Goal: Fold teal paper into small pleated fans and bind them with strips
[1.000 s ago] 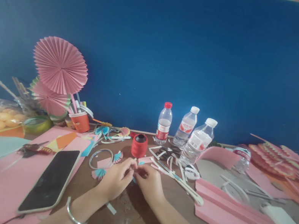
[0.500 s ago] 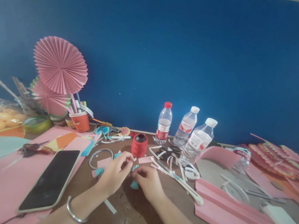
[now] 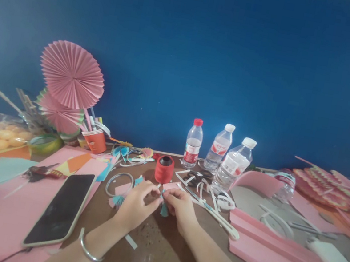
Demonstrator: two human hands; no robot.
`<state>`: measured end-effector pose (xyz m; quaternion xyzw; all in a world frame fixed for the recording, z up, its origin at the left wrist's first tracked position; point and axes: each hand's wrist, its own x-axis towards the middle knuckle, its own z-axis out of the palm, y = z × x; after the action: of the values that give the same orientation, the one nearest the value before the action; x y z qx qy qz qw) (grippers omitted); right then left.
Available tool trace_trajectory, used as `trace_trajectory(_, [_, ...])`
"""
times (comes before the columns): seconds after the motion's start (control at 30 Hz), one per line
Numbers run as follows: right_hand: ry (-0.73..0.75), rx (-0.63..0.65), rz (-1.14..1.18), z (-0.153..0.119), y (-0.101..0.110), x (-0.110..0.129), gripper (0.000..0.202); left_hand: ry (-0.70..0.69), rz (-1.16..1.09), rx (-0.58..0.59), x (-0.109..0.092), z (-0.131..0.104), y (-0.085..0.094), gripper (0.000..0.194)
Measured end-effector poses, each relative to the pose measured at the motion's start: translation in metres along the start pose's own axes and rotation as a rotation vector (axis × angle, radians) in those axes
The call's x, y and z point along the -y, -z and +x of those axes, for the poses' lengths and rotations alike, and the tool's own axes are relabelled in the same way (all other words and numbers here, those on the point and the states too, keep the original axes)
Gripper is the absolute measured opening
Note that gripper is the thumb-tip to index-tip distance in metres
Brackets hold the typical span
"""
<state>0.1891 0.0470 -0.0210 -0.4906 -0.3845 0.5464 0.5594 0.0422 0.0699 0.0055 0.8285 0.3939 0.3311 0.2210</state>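
A small pleated blue paper piece [image 3: 164, 210] is pinched between my two hands above the brown table [image 3: 153, 253]. My right hand [image 3: 181, 205] has its thumb and fingers closed on it from the right. From the left, my left hand [image 3: 139, 200] meets its upper end with thumb and fingertips together. The fingers cover most of the paper. Just beyond my fingertips stands a spool of red thread [image 3: 163, 172]. Beside my left hand lie another pleated paper piece [image 3: 117, 201], pink and blue, and a silver ring [image 3: 112, 183].
A phone [image 3: 61, 210] rests on pink paper at left. Behind it, pink paper fans [image 3: 73, 74] rise near an orange cup [image 3: 95, 140]. Several water bottles [image 3: 193, 145] line the back. Scissors [image 3: 198, 179], paper strips, a white-handled tool [image 3: 223, 223] and folded pink paper [image 3: 275, 252] lie at right.
My left fingertips have come over to the right and now meet the blue paper. My right hand has shifted slightly right and up, turning the piece.
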Motion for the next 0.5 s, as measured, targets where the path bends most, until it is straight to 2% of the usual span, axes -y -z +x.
trace_trajectory(0.3, [0.02,-0.012,0.039,0.0011,-0.0004,-0.0018,0.022,-0.086,0.137,0.031,-0.0002,0.0006,-0.003,0.013])
trace_trajectory(0.5, [0.03,-0.014,0.029,0.0001,-0.0012,-0.0013,0.022,-0.085,0.162,0.059,-0.0022,0.001,-0.0042,0.016])
